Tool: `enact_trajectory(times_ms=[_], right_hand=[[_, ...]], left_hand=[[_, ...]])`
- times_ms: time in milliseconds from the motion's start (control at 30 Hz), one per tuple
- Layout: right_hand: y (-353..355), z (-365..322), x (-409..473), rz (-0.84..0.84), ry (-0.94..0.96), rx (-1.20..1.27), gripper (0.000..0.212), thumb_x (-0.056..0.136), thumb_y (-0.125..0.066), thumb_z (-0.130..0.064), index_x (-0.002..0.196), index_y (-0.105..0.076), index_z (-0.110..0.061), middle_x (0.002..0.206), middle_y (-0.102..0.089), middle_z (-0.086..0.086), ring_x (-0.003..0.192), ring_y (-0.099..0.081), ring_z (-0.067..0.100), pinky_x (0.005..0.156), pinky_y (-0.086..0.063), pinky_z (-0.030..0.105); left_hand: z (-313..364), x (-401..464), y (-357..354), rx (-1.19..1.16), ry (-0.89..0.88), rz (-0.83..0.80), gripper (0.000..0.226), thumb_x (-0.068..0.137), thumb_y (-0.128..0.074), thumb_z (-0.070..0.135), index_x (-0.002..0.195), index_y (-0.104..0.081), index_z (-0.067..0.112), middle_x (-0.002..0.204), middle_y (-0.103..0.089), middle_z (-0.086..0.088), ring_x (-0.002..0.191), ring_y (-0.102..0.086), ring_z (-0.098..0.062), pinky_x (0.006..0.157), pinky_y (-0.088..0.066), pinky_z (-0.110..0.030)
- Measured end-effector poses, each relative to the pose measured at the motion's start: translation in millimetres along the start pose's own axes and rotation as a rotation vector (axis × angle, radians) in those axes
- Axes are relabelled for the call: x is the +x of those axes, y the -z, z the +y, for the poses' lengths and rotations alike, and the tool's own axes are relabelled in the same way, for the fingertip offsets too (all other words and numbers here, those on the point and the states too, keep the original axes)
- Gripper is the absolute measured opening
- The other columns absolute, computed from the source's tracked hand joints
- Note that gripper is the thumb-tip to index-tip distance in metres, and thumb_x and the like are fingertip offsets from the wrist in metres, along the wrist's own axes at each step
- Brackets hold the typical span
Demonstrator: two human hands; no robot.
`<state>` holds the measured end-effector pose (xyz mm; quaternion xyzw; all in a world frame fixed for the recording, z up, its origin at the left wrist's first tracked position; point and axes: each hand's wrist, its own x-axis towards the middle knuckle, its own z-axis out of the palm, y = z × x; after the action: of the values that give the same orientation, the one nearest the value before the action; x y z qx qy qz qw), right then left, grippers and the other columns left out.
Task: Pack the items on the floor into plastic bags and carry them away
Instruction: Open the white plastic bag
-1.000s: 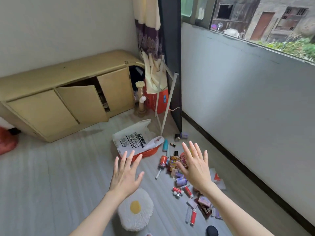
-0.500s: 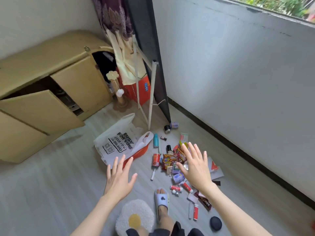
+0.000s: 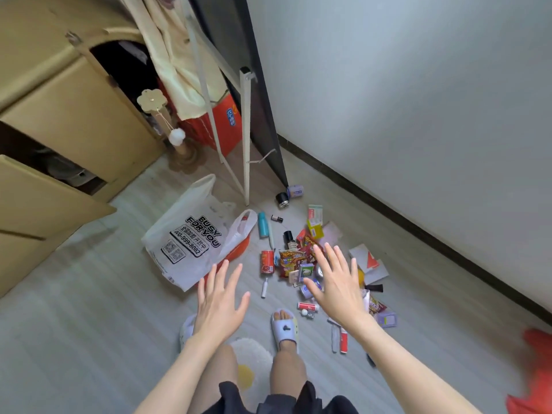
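Two hands are hovering palm-down over the floor, and we are logging from left to right. We are noting a tan cabinet [image 3: 68, 115] at far left with one door ajar; what sits inside is too dark to tell. Next, a white plastic bag [image 3: 185, 237] printed "BUSY FOR YOU" is lying flat on the floor, draped over an orange-red basin [image 3: 239, 252]; we cannot tell what either is holding. Our left hand [image 3: 219, 306] is hanging just near the bag's lower edge, fingers spread and straight, grasping nothing. A red can [image 3: 267, 262] and a teal bottle [image 3: 263, 224] are lying between the bag and the scattered pile of small packets [image 3: 295, 261]. Our right hand [image 3: 339, 285] is hovering above that pile, fingers likewise splayed and empty.
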<state>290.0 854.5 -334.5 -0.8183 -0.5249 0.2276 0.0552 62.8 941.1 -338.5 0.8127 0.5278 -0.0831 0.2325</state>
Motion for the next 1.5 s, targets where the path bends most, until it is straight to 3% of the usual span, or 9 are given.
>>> enact_trajectory(times_ms=[433, 633, 833, 967, 1067, 1167, 1267, 1400, 1500], right_hand=[[-155, -67, 107, -0.09, -0.073, -0.001, 0.069, 0.08, -0.035, -0.057, 0.138, -0.04, -0.021, 0.141, -0.047, 0.006, 0.133, -0.04, 0.029, 0.105, -0.027, 0.055], [-283, -44, 218, -0.128, -0.094, 0.033, 0.074, 0.081, -0.031, -0.058, 0.143, -0.029, -0.019, 0.15, -0.03, 0.008, 0.14, -0.025, 0.025, 0.112, -0.016, 0.049], [-438, -5, 333, -0.155, 0.058, 0.134, 0.062, 0.092, -0.045, -0.044, 0.142, -0.029, -0.012, 0.145, -0.037, 0.011, 0.132, -0.035, 0.027, 0.109, -0.025, 0.036], [-512, -2, 390, -0.113, 0.078, 0.353, 0.046, 0.095, -0.045, -0.033, 0.135, -0.041, -0.011, 0.133, -0.05, 0.009, 0.117, -0.051, 0.024, 0.1, -0.038, 0.034], [-542, -3, 409, -0.128, 0.083, 0.475, 0.043, 0.092, -0.05, -0.032, 0.131, -0.047, -0.011, 0.13, -0.053, 0.007, 0.107, -0.058, 0.021, 0.094, -0.044, 0.034], [-547, -7, 414, -0.187, -0.02, 0.626, 0.039, 0.091, -0.052, -0.028, 0.127, -0.052, -0.012, 0.126, -0.057, 0.005, 0.108, -0.058, 0.018, 0.096, -0.044, 0.03], [-535, -10, 409, -0.228, -0.086, 0.73, 0.035, 0.091, -0.052, -0.027, 0.123, -0.056, -0.013, 0.121, -0.061, 0.001, 0.107, -0.059, 0.016, 0.097, -0.045, 0.034], [-489, -24, 390, -0.261, -0.081, 0.897, 0.023, 0.092, -0.05, -0.022, 0.103, -0.064, -0.008, 0.088, -0.06, 0.003, 0.083, -0.057, 0.017, 0.08, -0.049, 0.032], [-435, -47, 370, -0.193, -0.013, 0.987, 0.016, 0.091, -0.054, -0.023, 0.098, -0.063, -0.011, 0.08, -0.06, 0.003, 0.07, -0.056, 0.015, 0.069, -0.051, 0.033]], left_hand=[[-154, 161, -52, 0.064, -0.051, -0.19, 0.093, 0.061, 0.002, 0.063, 0.145, -0.016, 0.028, 0.155, -0.011, -0.002, 0.143, -0.001, -0.023, 0.114, -0.004, -0.041], [-221, 244, -165, 0.064, -0.099, -0.256, 0.092, 0.063, 0.002, 0.062, 0.145, -0.016, 0.025, 0.155, -0.011, -0.002, 0.143, -0.003, -0.02, 0.114, -0.004, -0.036], [-277, 343, -316, -0.297, -0.004, -0.278, 0.074, 0.08, -0.036, 0.053, 0.142, -0.027, 0.014, 0.149, -0.027, -0.008, 0.137, -0.022, -0.019, 0.103, -0.013, -0.016], [-290, 427, -368, -0.617, 0.14, -0.286, 0.066, 0.092, -0.044, 0.043, 0.147, -0.013, 0.02, 0.154, -0.017, 0.001, 0.14, -0.019, -0.015, 0.115, -0.017, -0.033], [-288, 467, -382, -0.707, 0.131, -0.311, 0.067, 0.092, -0.048, 0.038, 0.145, -0.015, 0.016, 0.144, -0.034, 0.001, 0.128, -0.036, -0.012, 0.097, -0.031, -0.018], [-282, 477, -382, -0.778, 0.075, -0.37, 0.038, 0.091, -0.054, 0.019, 0.128, -0.047, 0.011, 0.113, -0.058, 0.003, 0.094, -0.058, -0.005, 0.069, -0.044, -0.012], [-279, 466, -372, -0.816, 0.066, -0.25, 0.012, 0.085, -0.059, 0.005, 0.093, -0.067, 0.008, 0.078, -0.065, -0.001, 0.065, -0.061, -0.005, 0.056, -0.044, -0.009], [-264, 441, -327, -0.702, 0.076, 0.075, 0.01, 0.08, -0.066, 0.014, 0.084, -0.069, 0.005, 0.079, -0.068, -0.01, 0.07, -0.06, -0.019, 0.062, -0.044, -0.026], [-245, 416, -265, -0.779, 0.048, 0.341, 0.014, 0.08, -0.067, 0.018, 0.077, -0.067, 0.005, 0.07, -0.065, -0.012, 0.053, -0.058, -0.012, 0.051, -0.045, -0.019]])
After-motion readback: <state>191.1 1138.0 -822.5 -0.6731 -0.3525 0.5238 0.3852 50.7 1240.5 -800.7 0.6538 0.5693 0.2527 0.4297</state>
